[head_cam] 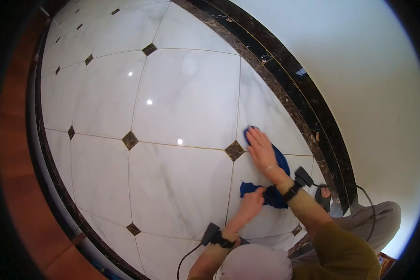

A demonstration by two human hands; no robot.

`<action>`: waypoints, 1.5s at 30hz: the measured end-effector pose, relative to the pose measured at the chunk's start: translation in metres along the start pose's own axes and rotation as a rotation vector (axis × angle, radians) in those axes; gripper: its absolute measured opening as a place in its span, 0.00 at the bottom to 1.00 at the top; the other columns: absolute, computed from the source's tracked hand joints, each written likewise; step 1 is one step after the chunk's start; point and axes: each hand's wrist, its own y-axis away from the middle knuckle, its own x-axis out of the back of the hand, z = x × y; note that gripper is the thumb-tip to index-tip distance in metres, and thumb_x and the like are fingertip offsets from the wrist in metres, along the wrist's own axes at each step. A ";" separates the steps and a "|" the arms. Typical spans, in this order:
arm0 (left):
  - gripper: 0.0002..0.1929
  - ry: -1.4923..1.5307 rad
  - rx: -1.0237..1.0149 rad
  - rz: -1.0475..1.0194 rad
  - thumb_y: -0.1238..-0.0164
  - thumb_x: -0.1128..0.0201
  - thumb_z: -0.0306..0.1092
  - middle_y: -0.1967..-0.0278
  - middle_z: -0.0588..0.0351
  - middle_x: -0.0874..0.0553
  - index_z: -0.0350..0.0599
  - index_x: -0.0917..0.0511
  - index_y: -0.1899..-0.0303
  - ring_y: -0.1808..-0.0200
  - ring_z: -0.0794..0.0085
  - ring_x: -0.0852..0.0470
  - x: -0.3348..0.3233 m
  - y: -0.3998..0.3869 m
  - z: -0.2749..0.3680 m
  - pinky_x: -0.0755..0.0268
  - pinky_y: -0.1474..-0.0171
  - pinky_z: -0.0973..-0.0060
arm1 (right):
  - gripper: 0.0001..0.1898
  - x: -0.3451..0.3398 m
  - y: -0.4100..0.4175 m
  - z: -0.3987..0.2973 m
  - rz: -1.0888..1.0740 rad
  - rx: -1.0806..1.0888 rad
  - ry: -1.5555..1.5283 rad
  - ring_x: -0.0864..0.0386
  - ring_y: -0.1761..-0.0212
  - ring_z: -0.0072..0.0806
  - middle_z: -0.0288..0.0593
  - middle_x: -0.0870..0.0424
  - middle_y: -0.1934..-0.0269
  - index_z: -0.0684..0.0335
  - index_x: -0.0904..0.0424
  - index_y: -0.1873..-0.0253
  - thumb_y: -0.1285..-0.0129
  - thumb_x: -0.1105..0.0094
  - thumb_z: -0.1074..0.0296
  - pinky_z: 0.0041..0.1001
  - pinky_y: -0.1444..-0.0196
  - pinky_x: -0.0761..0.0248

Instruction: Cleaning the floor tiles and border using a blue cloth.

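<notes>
A dark blue cloth (282,161) lies in folds on the glossy white floor tiles (182,101), right of centre. My right hand (261,146) presses its upper end flat against the floor, fingers stretched forward beside a small dark diamond inlay (234,151). Lower down, my left hand (253,202) has its fingers closed on the bunched lower part of the same cloth. Both wrists bear black straps with a dark device and a cable.
A brown and black marble border (283,91) curves along the base of a pale wall (353,87) at the right. My bent knee (381,217) and a foot (324,197) are beside it. Reddish-brown wooden panelling (17,147) stands at the far left.
</notes>
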 end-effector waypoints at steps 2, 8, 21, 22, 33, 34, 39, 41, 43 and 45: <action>0.15 0.057 -0.046 0.261 0.40 0.50 0.22 0.77 0.43 0.22 0.39 0.23 0.52 0.74 0.54 0.20 0.026 -0.003 0.006 0.28 0.68 0.64 | 0.30 -0.011 -0.039 -0.012 0.009 0.031 0.103 0.44 0.29 0.42 0.48 0.39 0.32 0.66 0.38 0.35 0.40 0.43 0.63 0.40 0.29 0.52; 0.14 -0.128 -0.155 0.733 0.37 0.51 0.19 0.82 0.51 0.26 0.39 0.24 0.51 0.83 0.73 0.29 0.066 -0.031 0.007 0.35 0.77 0.75 | 0.37 -0.028 -0.179 -0.001 0.056 0.052 0.227 0.54 0.25 0.39 0.52 0.48 0.29 0.69 0.47 0.31 0.35 0.54 0.44 0.39 0.27 0.62; 0.25 -0.274 -0.268 0.384 0.40 0.47 0.20 0.80 0.48 0.24 0.39 0.32 0.38 0.81 0.60 0.24 0.006 -0.067 0.032 0.32 0.75 0.69 | 0.32 0.064 -0.023 0.200 0.145 -0.356 0.257 0.50 0.26 0.41 0.49 0.48 0.28 0.64 0.47 0.30 0.33 0.52 0.55 0.38 0.27 0.57; 0.25 -0.290 -0.319 0.303 0.41 0.46 0.21 0.79 0.49 0.24 0.36 0.33 0.39 0.82 0.59 0.25 -0.003 -0.077 0.038 0.33 0.76 0.68 | 0.31 0.071 0.013 0.206 0.171 -0.420 0.271 0.48 0.27 0.42 0.49 0.46 0.29 0.65 0.45 0.31 0.34 0.50 0.56 0.38 0.28 0.55; 0.22 -0.347 -0.304 0.261 0.43 0.45 0.22 0.80 0.50 0.23 0.39 0.29 0.44 0.80 0.56 0.23 0.005 -0.065 0.026 0.32 0.76 0.64 | 0.31 0.047 0.122 0.226 0.353 -0.840 0.310 0.44 0.29 0.44 0.54 0.39 0.32 0.69 0.40 0.33 0.33 0.55 0.51 0.36 0.29 0.51; 0.21 -0.341 -0.336 0.349 0.44 0.44 0.21 0.81 0.50 0.23 0.38 0.28 0.45 0.81 0.57 0.24 0.010 -0.057 0.021 0.33 0.76 0.65 | 0.32 0.043 0.080 0.212 0.401 -0.759 0.300 0.42 0.30 0.45 0.56 0.37 0.34 0.70 0.37 0.35 0.34 0.54 0.49 0.37 0.29 0.51; 0.19 -0.479 -0.443 0.683 0.46 0.44 0.18 0.82 0.51 0.24 0.36 0.25 0.49 0.82 0.58 0.26 0.044 -0.054 -0.004 0.34 0.78 0.66 | 0.35 0.043 -0.092 0.179 0.196 -0.567 0.165 0.53 0.25 0.41 0.50 0.49 0.28 0.66 0.45 0.30 0.32 0.61 0.44 0.37 0.27 0.59; 0.20 -0.489 -0.481 0.789 0.48 0.43 0.17 0.82 0.52 0.26 0.35 0.25 0.50 0.83 0.60 0.28 0.059 -0.061 -0.012 0.36 0.79 0.68 | 0.35 0.040 -0.142 0.173 0.164 -0.532 0.125 0.53 0.25 0.40 0.50 0.49 0.28 0.66 0.45 0.30 0.32 0.61 0.44 0.37 0.27 0.59; 0.19 -0.589 -0.465 0.773 0.47 0.44 0.17 0.82 0.52 0.25 0.35 0.25 0.50 0.83 0.61 0.27 0.058 -0.062 -0.017 0.35 0.79 0.68 | 0.35 0.039 -0.176 0.169 0.133 -0.504 0.085 0.53 0.25 0.40 0.50 0.49 0.28 0.66 0.46 0.30 0.32 0.61 0.44 0.37 0.27 0.58; 0.18 -0.677 -0.440 0.745 0.46 0.44 0.17 0.81 0.51 0.25 0.36 0.24 0.51 0.83 0.62 0.26 0.054 -0.062 -0.017 0.35 0.79 0.68 | 0.33 0.039 -0.195 0.167 0.133 -0.426 0.117 0.53 0.25 0.39 0.48 0.48 0.28 0.65 0.45 0.30 0.31 0.61 0.46 0.37 0.27 0.58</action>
